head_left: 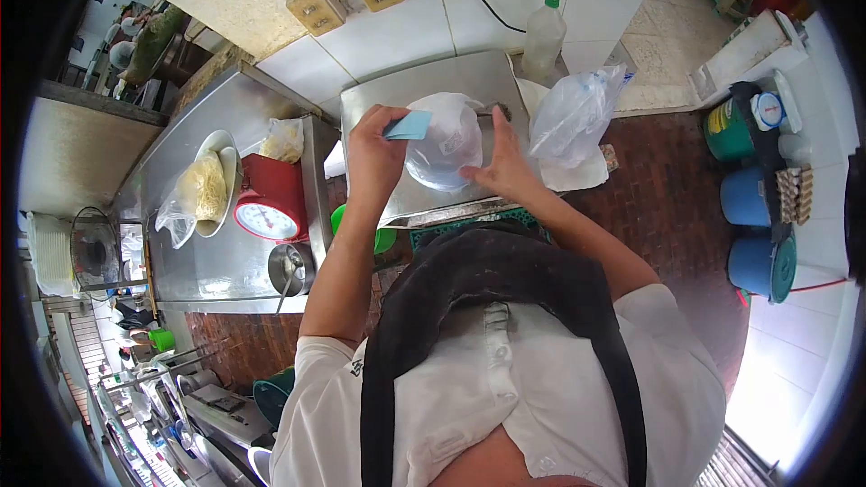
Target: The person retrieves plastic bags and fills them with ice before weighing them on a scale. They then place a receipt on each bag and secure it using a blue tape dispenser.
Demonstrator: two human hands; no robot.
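A pale blue flat rectangular piece [409,125] is pinched in my left hand [379,146], over the left side of a round, whitish bundle in clear plastic [442,142]. The bundle rests on a steel-topped table [379,90]. At its right side is my right hand [507,169], thumb and fingers spread apart, the thumb against the plastic's lower right edge. A small dark thing [502,111] shows just beyond the right fingertips. Right of that hand sits a crumpled clear plastic bag [575,117].
A bottle with a green cap [544,36] stands behind the table. On the left steel counter [203,275] are a red scale [269,201], bagged yellowish noodles [206,188] on a white dish, and a metal pot [290,269] with a spoon. Blue bins [745,197] line the right wall.
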